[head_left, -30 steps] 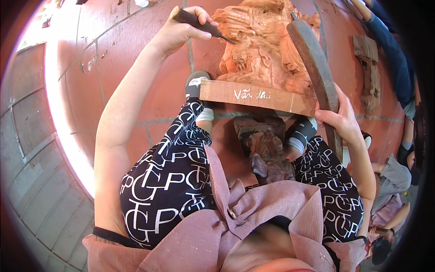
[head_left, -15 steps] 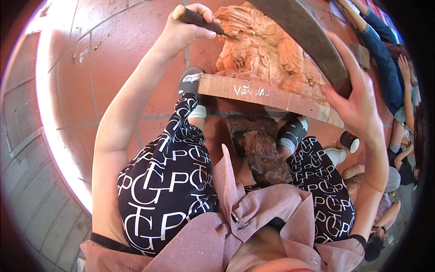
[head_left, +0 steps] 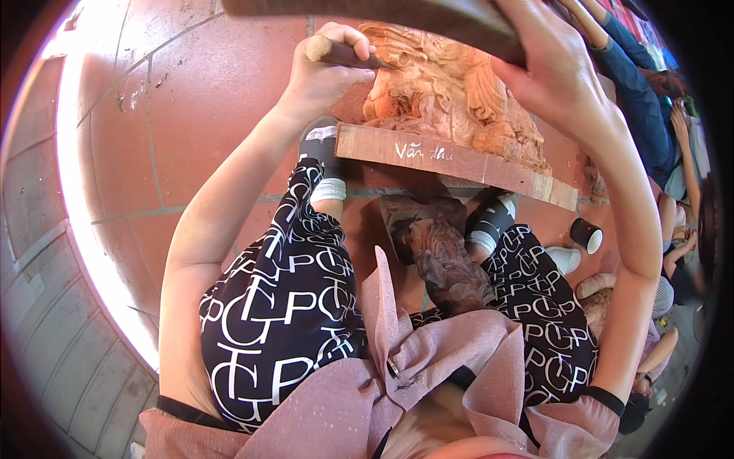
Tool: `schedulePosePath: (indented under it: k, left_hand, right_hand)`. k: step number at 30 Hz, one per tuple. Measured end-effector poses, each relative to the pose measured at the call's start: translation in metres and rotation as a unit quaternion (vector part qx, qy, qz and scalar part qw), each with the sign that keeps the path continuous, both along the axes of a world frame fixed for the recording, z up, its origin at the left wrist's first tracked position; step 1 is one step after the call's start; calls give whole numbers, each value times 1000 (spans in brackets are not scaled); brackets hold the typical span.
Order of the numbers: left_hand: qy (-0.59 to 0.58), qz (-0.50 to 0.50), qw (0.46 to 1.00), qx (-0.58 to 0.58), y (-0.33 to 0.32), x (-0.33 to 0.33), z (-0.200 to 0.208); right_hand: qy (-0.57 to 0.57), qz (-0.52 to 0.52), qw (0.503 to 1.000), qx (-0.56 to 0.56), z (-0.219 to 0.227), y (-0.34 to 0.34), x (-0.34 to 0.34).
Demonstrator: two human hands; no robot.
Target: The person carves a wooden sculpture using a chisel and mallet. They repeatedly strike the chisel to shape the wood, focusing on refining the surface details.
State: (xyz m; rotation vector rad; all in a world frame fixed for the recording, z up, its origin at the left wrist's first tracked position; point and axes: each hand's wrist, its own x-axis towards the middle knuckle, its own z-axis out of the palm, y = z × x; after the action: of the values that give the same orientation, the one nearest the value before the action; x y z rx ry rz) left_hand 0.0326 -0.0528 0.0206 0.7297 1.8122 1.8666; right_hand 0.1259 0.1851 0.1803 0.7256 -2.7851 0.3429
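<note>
Red-tiled floor (head_left: 218, 92); carving base (head_left: 466, 163) bore white handwriting (head_left: 423, 152). Left hand (head_left: 324, 75) clasped chisel (head_left: 342, 53); right hand (head_left: 556, 73) gripped wooden bar (head_left: 440, 18).

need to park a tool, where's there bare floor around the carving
The widest free patch is red tiled floor between the left forearm and the bright strip, bar some specks. A smaller one lies between the wooden base, the right shoe and the black cup. It's crowded beside that shoe, by the dark wood carving, and far right, by other people.
</note>
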Motion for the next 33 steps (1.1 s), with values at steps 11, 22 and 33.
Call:
schedulePosePath:
  k: [11,22,33]
  left_hand:
    - [-83,-7,996,-33,6,-2,7]
    - [-11,5,1000,-21,13,-5,9]
    - [-3,-62,985,-162,-1,-15,20]
  right_hand:
    - [-79,-89,982,144,3,-18,-12]
    - [-58,-60,989,120,13,-18,-9]
    - [-109,-90,987,81,18,-16,3]
